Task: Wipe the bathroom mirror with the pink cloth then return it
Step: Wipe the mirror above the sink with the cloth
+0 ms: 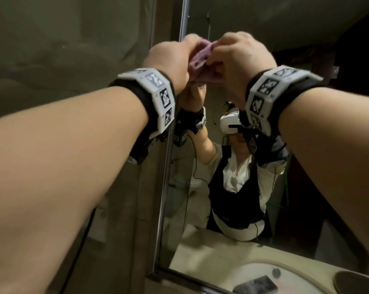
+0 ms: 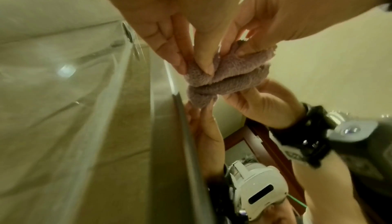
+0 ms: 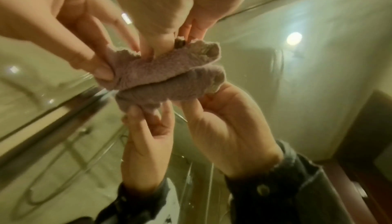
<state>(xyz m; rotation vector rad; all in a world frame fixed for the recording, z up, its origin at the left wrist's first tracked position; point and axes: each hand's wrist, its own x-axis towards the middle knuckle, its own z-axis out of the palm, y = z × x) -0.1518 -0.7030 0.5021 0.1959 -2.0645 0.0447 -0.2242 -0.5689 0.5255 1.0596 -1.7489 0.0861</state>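
Note:
The pink cloth (image 1: 200, 58) is bunched into a fold and pressed against the bathroom mirror (image 1: 264, 24) near its upper left edge. My left hand (image 1: 175, 56) pinches the cloth's left end between thumb and fingers (image 2: 203, 66). My right hand (image 1: 238, 56) grips the right end, with its fingertips (image 3: 157, 50) dug into the fold. In both wrist views the cloth (image 2: 233, 70) (image 3: 165, 66) meets its own reflection right below it, and both hands are mirrored there too.
A metal frame strip (image 1: 166, 166) runs down the mirror's left side, with a plain wall (image 1: 73, 39) beyond it. The glass reflects a person in a white headset (image 1: 230, 122). Low down it reflects a pale counter and basin (image 1: 200, 251) holding a dark flat object (image 1: 255, 284).

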